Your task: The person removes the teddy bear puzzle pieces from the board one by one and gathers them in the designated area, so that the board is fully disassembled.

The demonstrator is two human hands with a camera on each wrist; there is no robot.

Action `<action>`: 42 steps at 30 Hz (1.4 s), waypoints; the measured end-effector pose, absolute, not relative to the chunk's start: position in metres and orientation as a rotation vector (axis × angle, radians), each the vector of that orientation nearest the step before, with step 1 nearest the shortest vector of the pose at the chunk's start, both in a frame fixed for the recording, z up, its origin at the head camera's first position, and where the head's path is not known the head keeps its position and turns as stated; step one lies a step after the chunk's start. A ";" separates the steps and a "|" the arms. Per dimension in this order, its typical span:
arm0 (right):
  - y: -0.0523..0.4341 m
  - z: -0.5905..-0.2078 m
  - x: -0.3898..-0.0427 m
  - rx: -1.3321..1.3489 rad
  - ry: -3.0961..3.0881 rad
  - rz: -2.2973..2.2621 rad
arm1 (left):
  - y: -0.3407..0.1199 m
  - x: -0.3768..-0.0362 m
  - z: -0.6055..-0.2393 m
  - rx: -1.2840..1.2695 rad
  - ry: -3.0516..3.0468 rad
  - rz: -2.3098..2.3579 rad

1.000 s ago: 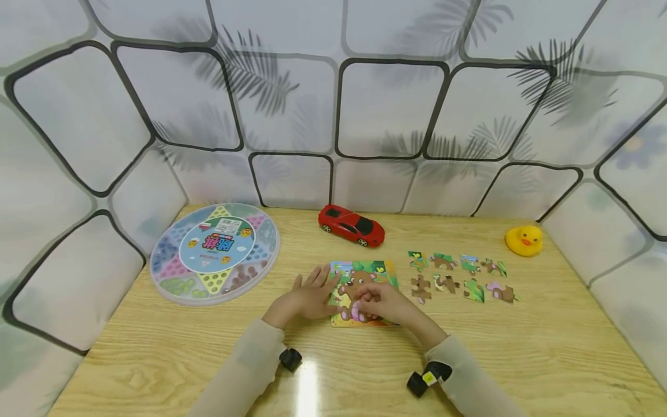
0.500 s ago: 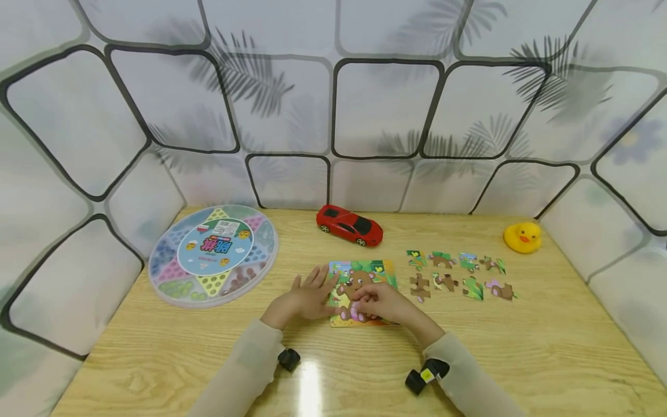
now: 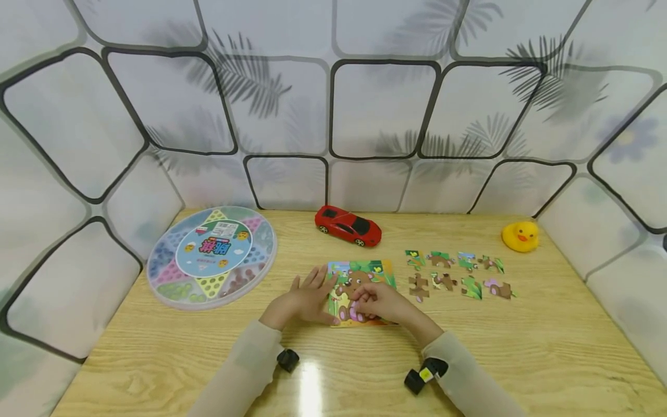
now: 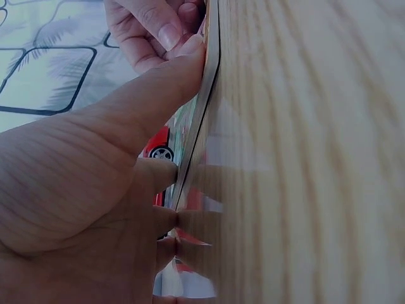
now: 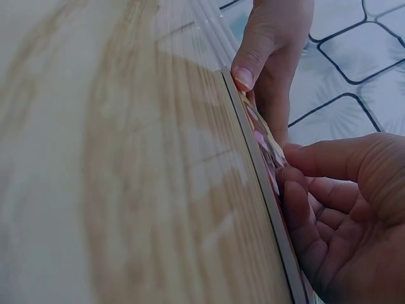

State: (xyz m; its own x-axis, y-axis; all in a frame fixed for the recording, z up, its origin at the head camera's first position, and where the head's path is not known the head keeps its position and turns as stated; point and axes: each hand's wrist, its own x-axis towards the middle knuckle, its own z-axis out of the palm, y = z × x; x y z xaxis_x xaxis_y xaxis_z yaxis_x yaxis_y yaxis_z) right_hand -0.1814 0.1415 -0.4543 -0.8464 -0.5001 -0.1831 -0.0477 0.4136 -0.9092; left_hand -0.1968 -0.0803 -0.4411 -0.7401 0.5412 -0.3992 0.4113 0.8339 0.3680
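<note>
A bear puzzle (image 3: 388, 277) lies flat in its board on the wooden table. My left hand (image 3: 307, 298) rests with straight, spread fingers across the board's left edge, its thumb near the lower left corner. My right hand (image 3: 384, 302) is over the middle of the puzzle, fingers curled. In the right wrist view the thumb and index finger of the right hand (image 5: 342, 209) come together at a puzzle piece (image 5: 271, 149) on the board and seem to pinch its edge. The hands hide part of the picture.
Several loose puzzle pieces (image 3: 444, 282) lie in two rows right of the board. A red toy car (image 3: 348, 226) stands behind it. A yellow rubber duck (image 3: 520, 237) sits at the back right, and a round Chinese checkers set (image 3: 213, 255) lies at the left. Patterned panels (image 3: 383, 110) enclose the table.
My left thumb has slid slightly towards the board's lower left corner. The right hand stays at the same spot on the puzzle. The head view has shifted a little.
</note>
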 end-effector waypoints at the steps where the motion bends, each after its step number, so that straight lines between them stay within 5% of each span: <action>1: 0.141 -0.454 -0.181 -0.461 2.242 -1.434 | -0.080 -0.197 -0.442 0.703 2.513 0.349; 25: 0.137 -0.455 -0.177 -0.242 2.230 -1.590 | -0.079 -0.190 -0.430 0.695 2.523 0.352; 42: 0.212 -0.447 -0.183 -0.115 2.231 -1.729 | -0.079 -0.190 -0.430 0.695 2.525 0.352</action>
State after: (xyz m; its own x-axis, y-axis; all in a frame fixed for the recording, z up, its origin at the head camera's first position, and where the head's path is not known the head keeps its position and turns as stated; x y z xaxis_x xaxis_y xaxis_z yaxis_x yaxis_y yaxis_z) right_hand -0.1828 0.2125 -0.4471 -0.9470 -0.2533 -0.1975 0.1282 0.2659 -0.9555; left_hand -0.1903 -0.0794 -0.4303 -0.7482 0.5358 -0.3913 0.4083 0.8367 0.3649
